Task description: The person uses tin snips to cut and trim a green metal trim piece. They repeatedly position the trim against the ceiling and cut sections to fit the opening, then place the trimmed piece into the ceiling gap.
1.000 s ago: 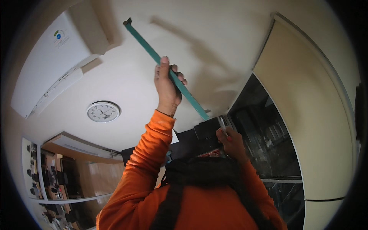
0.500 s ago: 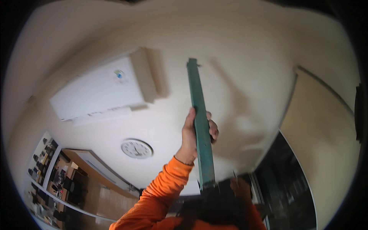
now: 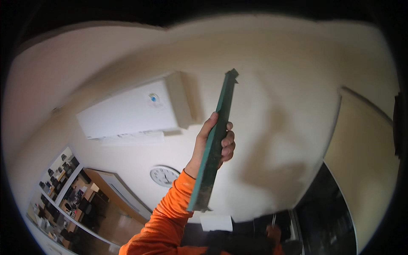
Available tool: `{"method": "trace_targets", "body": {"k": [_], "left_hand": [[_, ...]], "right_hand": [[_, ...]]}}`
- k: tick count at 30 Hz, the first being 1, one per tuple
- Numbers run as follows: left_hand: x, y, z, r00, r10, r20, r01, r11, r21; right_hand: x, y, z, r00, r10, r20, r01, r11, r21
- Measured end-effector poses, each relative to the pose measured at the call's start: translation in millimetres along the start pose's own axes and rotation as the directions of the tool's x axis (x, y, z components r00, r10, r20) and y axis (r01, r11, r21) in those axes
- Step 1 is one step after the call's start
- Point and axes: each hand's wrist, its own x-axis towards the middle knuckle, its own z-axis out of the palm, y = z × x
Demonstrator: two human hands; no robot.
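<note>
The person's left hand [image 3: 200, 146] is closed around a long, narrow green strip [image 3: 213, 148], its thumb along one side and the fingers curled round the other. The strip is held up in the air in front of a pale wall [image 3: 255, 187], its upper end leaning slightly right and its lower end reaching down over the orange sleeve [image 3: 163, 219]; whether it touches the cloth, one cannot tell. Both ends look uneven, with small jagged bits.

The right hand [image 3: 274, 232] is low, near the wall's lower right corner, small and dim. A thin, pale object [image 3: 274, 218] stands up from it and seems to be in its grasp, though how far the fingers are bent cannot be told.

On the wall, left of the strip, hangs a white air conditioner [image 3: 131, 108]; below it is a round clock [image 3: 164, 175], partly covered by the left forearm. A white sheet [image 3: 216, 223] shows at the wall's lower edge. A beige blind [image 3: 365, 140] hangs beyond the wall's right edge, above dark glass [image 3: 327, 208].
</note>
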Motion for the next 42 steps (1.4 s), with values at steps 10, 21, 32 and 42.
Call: {"method": "trace_targets", "body": {"k": [10,21,32,42], "left_hand": [[45,-81,0,0.915,0.277,-0.292,-0.237,0.958,0.164],[56,-92,1,0.854,0.449,-0.264,-0.398,0.890,0.224],[55,-98,-1,0.835,0.500,-0.229,-0.447,0.859,0.249],[45,-109,7,0.807,0.583,-0.096,-0.512,0.771,0.379]], "right_hand": [[153,-188,-378,0.887,0.191,0.419,-0.437,0.637,0.635],[155,-204,-393,0.900,0.312,0.305,-0.436,0.630,0.643],[159,-195,-380,0.857,0.243,0.455,-0.511,0.519,0.685],[161,-169,-354,0.934,0.173,0.314,-0.329,0.762,0.558]]}}
